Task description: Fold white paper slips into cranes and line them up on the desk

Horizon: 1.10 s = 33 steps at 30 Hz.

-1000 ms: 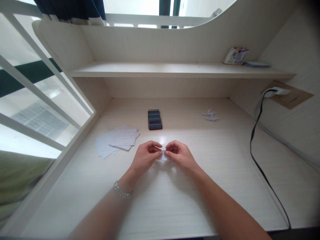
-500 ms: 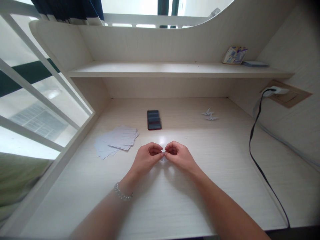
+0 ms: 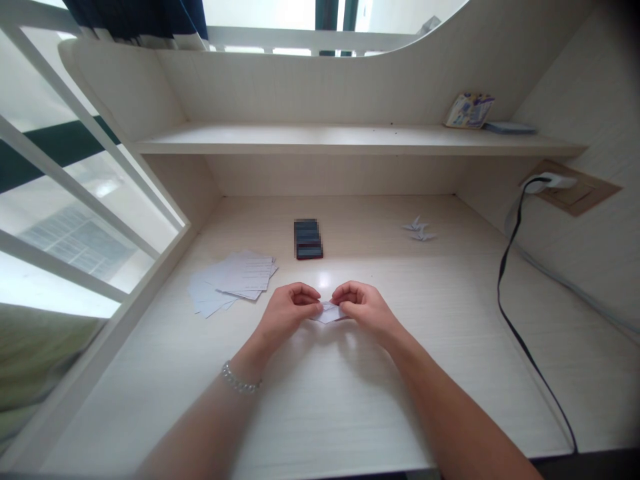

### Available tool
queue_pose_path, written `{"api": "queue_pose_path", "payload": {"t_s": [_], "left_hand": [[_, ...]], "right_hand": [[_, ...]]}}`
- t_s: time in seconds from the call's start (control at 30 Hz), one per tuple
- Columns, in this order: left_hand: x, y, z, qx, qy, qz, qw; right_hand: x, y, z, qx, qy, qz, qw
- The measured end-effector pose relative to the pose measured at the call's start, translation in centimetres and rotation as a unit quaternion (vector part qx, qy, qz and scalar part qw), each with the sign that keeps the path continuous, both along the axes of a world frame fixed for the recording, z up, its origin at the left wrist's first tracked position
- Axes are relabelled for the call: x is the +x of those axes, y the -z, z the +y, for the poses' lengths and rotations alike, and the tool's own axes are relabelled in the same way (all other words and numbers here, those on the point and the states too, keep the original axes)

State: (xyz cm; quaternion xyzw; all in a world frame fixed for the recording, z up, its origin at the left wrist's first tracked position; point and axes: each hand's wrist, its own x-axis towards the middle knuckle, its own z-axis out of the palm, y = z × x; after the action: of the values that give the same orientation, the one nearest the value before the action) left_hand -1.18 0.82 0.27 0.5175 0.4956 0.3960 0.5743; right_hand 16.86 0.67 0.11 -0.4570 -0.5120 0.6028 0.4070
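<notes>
Between my two hands is a small piece of folded white paper [image 3: 329, 313], its lower edge coming to a shallow point. My left hand [image 3: 291, 308] pinches its left end, thumb on the near side and fingers curled behind. At the right end, my right hand [image 3: 364, 307] pinches it the same way. Fingers hide both ends of the paper. Beyond the right hand lie small folded paper cranes [image 3: 420, 230]. To the left is a loose stack of white paper sheets [image 3: 240, 277], some with printed lines.
A dark phone [image 3: 308, 239] with a blurred-out screen lies behind my hands. A black cable [image 3: 505, 300] runs from the wall socket [image 3: 580, 190] down the right side of the desk. Above the desk, a shelf [image 3: 300, 137] holds a colourful packet [image 3: 469, 110] and a flat thin item.
My hands have moved slightly apart, and more of the folded paper shows between them. Both still pinch it. The cranes, sheets and phone stay put.
</notes>
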Motion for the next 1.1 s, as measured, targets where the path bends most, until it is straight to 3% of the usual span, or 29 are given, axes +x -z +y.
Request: {"api": "queue_pose_path", "payload": {"t_s": [0.37,0.57,1.1], "left_hand": [[0.24,-0.34,-0.14,-0.027,0.007,-0.052,0.998],[0.30,-0.29,-0.03,-0.003,0.004,-0.006,1.000],[0.33,-0.07,-0.06,-0.009,-0.010,-0.039,0.999]], "right_hand": [[-0.01,0.43,0.04,0.029,0.004,-0.014,0.999],[0.01,0.60,0.14,0.018,0.001,-0.004,1.000],[-0.28,0.75,0.29,0.027,0.020,-0.002,0.999]]}}
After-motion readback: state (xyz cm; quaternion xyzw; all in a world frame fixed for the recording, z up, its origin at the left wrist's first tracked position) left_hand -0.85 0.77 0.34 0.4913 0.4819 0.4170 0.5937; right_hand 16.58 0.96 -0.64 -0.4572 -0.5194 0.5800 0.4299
